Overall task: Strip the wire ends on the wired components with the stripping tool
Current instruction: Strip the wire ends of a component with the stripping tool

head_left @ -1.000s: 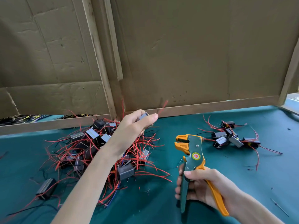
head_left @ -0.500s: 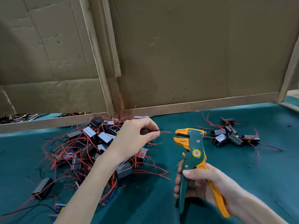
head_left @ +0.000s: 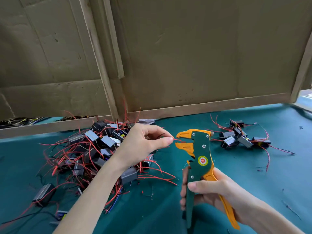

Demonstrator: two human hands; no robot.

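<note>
Left fingertips pinching thin red wire, right hand curled round stripping tool (green-orange)

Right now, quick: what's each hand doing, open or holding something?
Left hand: closed, pinching a red wire near its end.
Right hand: closed, gripping the stripping tool by its handles.

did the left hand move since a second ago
Yes: the left hand came right and toward the person, away from the wooden post, bringing a red wire to the stripping tool.

Matt cloth table; cardboard wall
</note>
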